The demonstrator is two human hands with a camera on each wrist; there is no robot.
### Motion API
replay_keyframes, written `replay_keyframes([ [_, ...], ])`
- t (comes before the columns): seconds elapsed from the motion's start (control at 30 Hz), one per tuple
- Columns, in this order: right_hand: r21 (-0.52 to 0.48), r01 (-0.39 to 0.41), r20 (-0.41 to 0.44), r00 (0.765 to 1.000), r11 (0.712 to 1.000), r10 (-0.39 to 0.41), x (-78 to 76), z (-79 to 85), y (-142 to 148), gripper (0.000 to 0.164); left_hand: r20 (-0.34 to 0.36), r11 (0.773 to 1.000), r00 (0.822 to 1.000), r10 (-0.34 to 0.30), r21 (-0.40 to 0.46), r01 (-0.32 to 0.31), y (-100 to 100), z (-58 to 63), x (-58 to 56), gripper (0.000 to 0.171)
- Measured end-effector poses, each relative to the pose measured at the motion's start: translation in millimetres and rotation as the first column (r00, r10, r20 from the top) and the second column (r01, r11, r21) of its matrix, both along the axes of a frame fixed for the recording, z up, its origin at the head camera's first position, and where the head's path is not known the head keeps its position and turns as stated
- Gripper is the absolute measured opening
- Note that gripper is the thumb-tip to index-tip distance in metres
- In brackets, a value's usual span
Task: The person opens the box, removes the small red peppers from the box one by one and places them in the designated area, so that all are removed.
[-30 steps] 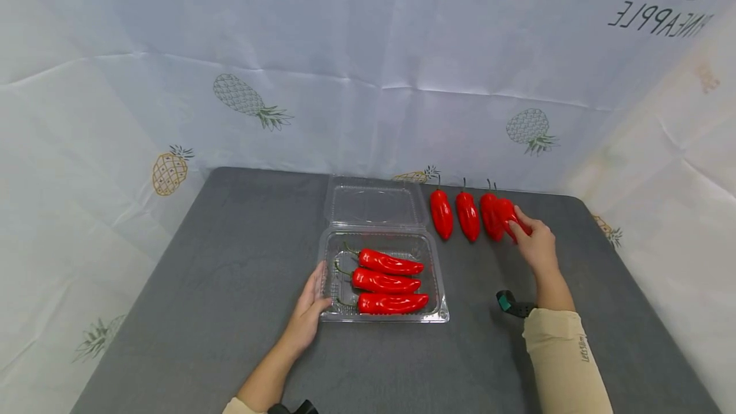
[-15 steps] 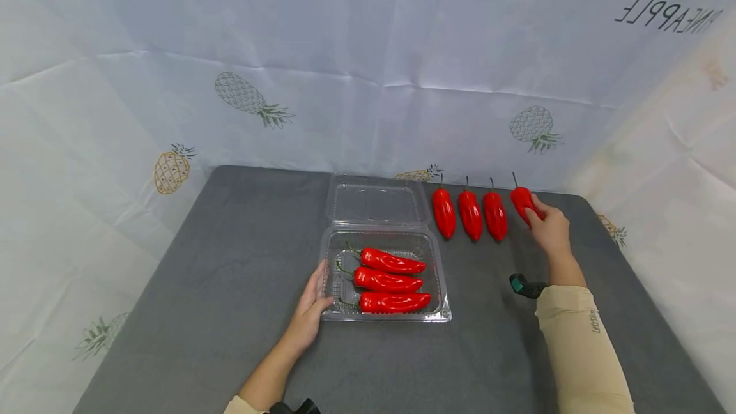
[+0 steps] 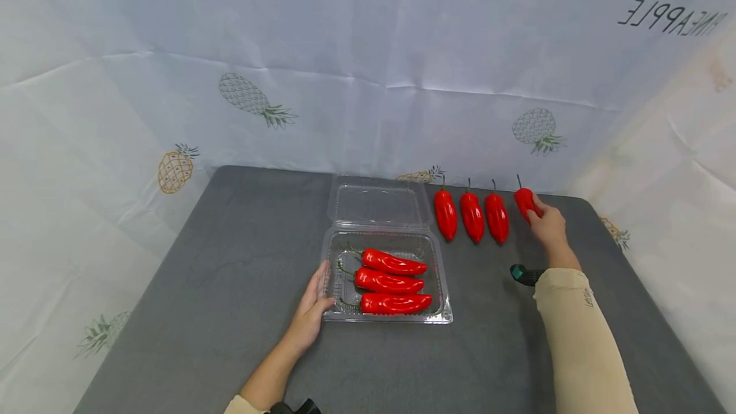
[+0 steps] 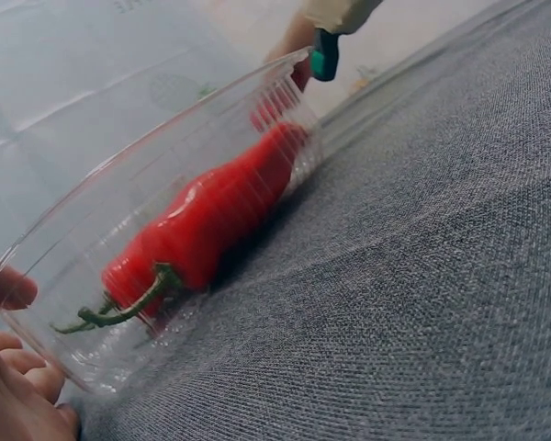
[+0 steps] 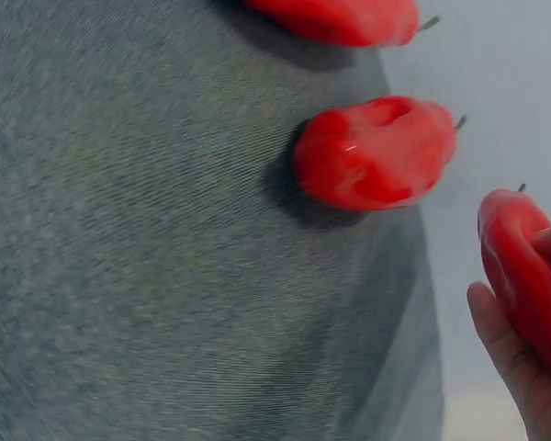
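- Head view: the right hand (image 3: 550, 225) grips a red pepper (image 3: 523, 200), well to the right of the clear container (image 3: 382, 319).
- The left hand (image 3: 306, 318) holds the container's left side between thumb and fingers.
- Three peppers (image 3: 388, 282) lie inside the container, stems toward its left wall.
- Three more peppers (image 3: 473, 217) form a row between the container and the gripped one.

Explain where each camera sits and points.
Head: on the head, facing forward and down at the container; left hand and right hand show.
Left wrist: worn there, facing across the container; left hand shows, right sleeve beyond.
Right wrist: worn there, facing loose peppers and held pepper; right hand shows.
Head and right wrist share the held pepper.
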State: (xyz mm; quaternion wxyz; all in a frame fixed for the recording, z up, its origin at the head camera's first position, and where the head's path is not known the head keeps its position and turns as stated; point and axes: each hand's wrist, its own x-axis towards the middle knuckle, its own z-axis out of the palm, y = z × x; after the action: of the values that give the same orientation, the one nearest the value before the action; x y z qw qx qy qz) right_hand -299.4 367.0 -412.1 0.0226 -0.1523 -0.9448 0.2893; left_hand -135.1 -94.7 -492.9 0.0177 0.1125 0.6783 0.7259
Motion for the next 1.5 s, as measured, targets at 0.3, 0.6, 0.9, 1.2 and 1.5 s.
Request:
replay_keyframes([
  [0.3, -0.01, 0.014, 0.005, 1.0, 1.0, -0.014, -5.1, -19.4, 0.4, 0.051, -0.002, 1.0, 1.0, 0.001, 0.0, -0.001, 0.4, 0.3, 0.1, 0.067],
  [0.6, -0.021, -0.005, -0.065, 0.998, 1.0, 0.004, -7.8, -37.4, 1.2, 0.052, -0.002, 1.0, 1.0, -0.005, 0.008, 0.005, 1.7, -0.9, 0.8, 0.067],
  [0.9, -0.048, 0.026, -0.012, 1.0, 0.999, -0.026, -6.6, -48.7, 3.3, 0.057, -0.018, 1.0, 1.0, -0.008, 0.007, 0.008, 1.6, -1.0, 0.9, 0.067],
  [1.2, -0.056, 0.054, -0.003, 0.999, 0.997, -0.054, -11.6, -52.6, 2.1, 0.06, -0.016, 1.0, 1.0, -0.015, 0.012, 0.016, 0.7, -2.0, 0.6, 0.067],
  [1.5, -0.115, 0.034, 0.046, 0.999, 0.993, -0.029, -14.1, -47.5, 1.3, 0.066, -0.044, 1.0, 0.999, -0.016, 0.02, 0.017, 1.0, -3.1, 0.2, 0.067],
])
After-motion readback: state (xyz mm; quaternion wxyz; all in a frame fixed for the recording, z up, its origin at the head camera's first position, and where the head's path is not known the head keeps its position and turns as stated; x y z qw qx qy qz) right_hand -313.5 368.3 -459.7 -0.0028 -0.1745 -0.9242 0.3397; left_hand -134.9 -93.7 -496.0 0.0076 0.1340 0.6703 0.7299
